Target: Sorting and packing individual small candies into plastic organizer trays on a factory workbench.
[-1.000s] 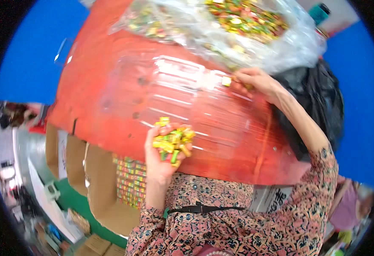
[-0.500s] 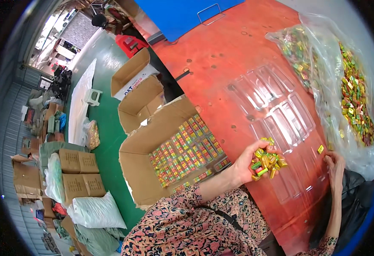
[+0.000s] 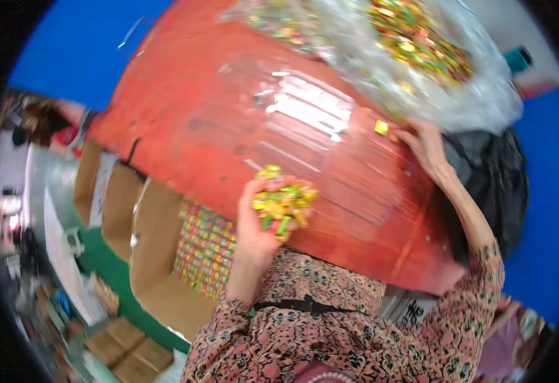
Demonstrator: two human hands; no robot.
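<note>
My left hand (image 3: 254, 220) is cupped, palm up, around a heap of small foil-wrapped candies (image 3: 286, 201) in gold, green and red, held above the near edge of the red table. Farther right, my right hand (image 3: 427, 150) rests low at the tabletop, thumb and fingers apart, nothing visible in it. Just left of its fingertips lies one gold candy (image 3: 381, 127). Clear plastic trays (image 3: 311, 105) with long compartments sit on the table between and beyond my hands. Next to my right hand is a clear plastic bag (image 3: 484, 96) full of loose candies. Motion blurs the picture.
An open cardboard box (image 3: 158, 255) stands left of the table, with rows of packed candies (image 3: 206, 249) inside. More open cartons (image 3: 119, 198) line up behind it. A black plastic bag (image 3: 493, 191) hangs by the right table edge. Closed cartons (image 3: 129, 348) are at lower left.
The view has turned, so table, box and hands appear farther left and turned. My left hand still holds the candies; my right hand stays beside the single gold candy.
</note>
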